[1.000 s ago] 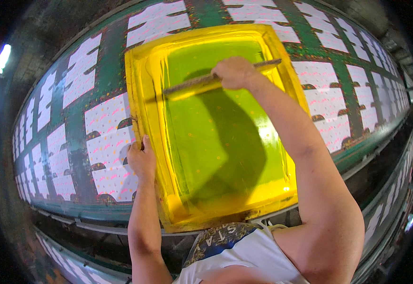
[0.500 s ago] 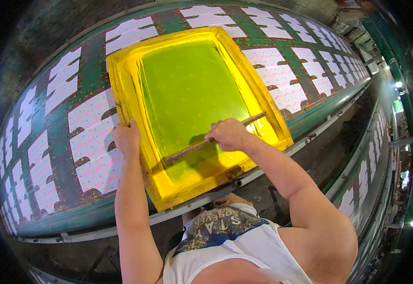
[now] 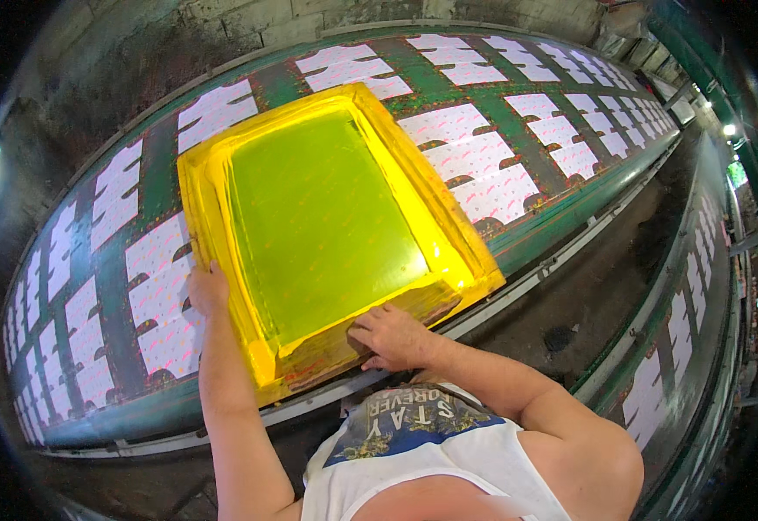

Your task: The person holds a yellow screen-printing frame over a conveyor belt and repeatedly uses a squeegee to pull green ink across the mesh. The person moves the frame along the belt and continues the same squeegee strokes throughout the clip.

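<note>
A yellow screen-printing frame (image 3: 450, 201) lies on the long printing table in front of me, its mesh (image 3: 318, 226) looking yellow-green. My left hand (image 3: 210, 291) grips the frame's left side, with its fingers partly hidden at the edge. At the frame's near end, my right hand (image 3: 389, 337) is closed on a wooden squeegee (image 3: 322, 349). The squeegee spans most of the frame's width and leans so that its broad, stained side shows. Bright yellow ink streaks the frame's inner borders.
White cut fabric pieces (image 3: 470, 165) with small pink prints lie in rows on the green table (image 3: 155, 187). A pale rail (image 3: 518, 300) runs along its near edge. Another table with white pieces (image 3: 644, 391) stands at the right. Behind is a block wall (image 3: 283, 30).
My right hand has drawn the squeegee toward me, from across the lower mesh to the frame's near end, and its broad side now shows. My left hand stays on the frame's left side.
</note>
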The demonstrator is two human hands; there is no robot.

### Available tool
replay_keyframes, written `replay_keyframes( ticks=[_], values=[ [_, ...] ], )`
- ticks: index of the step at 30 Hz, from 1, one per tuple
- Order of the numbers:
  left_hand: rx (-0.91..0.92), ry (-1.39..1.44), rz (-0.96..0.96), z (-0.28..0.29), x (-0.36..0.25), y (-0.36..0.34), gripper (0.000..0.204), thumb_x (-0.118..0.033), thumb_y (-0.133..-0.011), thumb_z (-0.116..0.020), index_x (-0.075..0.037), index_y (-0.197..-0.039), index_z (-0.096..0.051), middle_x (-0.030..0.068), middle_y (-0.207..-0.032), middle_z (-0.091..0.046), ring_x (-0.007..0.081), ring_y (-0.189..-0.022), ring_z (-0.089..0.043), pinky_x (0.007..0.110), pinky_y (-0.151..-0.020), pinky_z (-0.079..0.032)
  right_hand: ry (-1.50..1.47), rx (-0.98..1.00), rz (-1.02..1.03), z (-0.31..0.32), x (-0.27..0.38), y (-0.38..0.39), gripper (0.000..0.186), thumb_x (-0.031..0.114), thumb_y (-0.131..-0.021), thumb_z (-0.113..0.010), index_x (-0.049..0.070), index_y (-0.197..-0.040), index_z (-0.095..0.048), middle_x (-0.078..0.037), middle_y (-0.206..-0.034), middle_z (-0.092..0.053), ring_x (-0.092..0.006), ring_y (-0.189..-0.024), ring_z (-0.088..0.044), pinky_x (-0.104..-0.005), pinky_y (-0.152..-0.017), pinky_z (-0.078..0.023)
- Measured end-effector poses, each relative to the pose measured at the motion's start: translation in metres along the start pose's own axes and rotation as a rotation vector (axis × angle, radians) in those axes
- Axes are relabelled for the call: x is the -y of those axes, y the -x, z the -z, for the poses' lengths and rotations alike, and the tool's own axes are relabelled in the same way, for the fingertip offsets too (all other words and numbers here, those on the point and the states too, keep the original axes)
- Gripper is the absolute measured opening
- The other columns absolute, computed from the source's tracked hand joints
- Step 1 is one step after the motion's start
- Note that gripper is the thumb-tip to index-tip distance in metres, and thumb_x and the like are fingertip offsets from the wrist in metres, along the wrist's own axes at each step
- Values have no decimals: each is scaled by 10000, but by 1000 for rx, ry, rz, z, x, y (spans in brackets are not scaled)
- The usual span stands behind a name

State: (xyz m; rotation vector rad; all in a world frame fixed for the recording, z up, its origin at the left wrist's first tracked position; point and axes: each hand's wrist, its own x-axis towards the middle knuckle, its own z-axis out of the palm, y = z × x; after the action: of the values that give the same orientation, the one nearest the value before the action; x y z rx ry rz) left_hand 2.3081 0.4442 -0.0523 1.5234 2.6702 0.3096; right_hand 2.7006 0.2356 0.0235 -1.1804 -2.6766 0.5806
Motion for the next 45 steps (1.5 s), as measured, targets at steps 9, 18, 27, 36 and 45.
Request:
replay_keyframes(
  ticks=[9, 18, 27, 36, 45],
  values=[
    [-71, -213, 102, -2, -17, 2, 702, -624, -1109, -556, 38, -1203, -772, 278, -1215, -784, 469, -1147, -759, 591, -993, -603, -119, -470, -262, 37, -140, 87, 484, 169, -857, -913, 42, -1297, -757, -215, -1356, -721, -426, -1264, -683, -516, -1143, -529],
    [-56, -165, 66, -10, -4, -12, 719, -635, -1085, -597, 53, -1189, -779, 307, -1200, -788, 508, -1144, -759, 619, -1002, -587, -221, -448, -757, 46, -241, 68, 794, 64, -885, -889, 51, -1604, -552, -252, -1401, -678, -475, -1326, -624, -568, -1130, -524],
    [-27, 127, 63, -8, 8, -13, 620, -410, -898, -874, 110, -1218, -762, 318, -1193, -781, 500, -1169, -743, 560, -1050, -585, -291, -527, -913, 37, -265, 36, 737, 4, -861, -879, 72, -1554, -636, -208, -1291, -750, -398, -1189, -735, -497, -988, -617],
    [144, 408, 130, -12, 29, -36, 485, -297, -802, -904, 117, -1034, -803, 288, -987, -815, 418, -900, -757, 519, -878, -598, -193, -593, -727, 83, -250, 40, 672, 0, -794, -857, 101, -1447, -732, -169, -1254, -773, -389, -1177, -742, -472, -1008, -617],
    [49, 625, 11, -14, -62, -11, 276, -156, -805, -881, 80, -931, -815, 178, -903, -830, 267, -749, -727, 425, -757, -576, -164, -600, -758, 133, -331, 86, 606, 31, -804, -828, 112, -1400, -765, -172, -1221, -782, -396, -1162, -743, -487, -1016, -614]
  ],
)
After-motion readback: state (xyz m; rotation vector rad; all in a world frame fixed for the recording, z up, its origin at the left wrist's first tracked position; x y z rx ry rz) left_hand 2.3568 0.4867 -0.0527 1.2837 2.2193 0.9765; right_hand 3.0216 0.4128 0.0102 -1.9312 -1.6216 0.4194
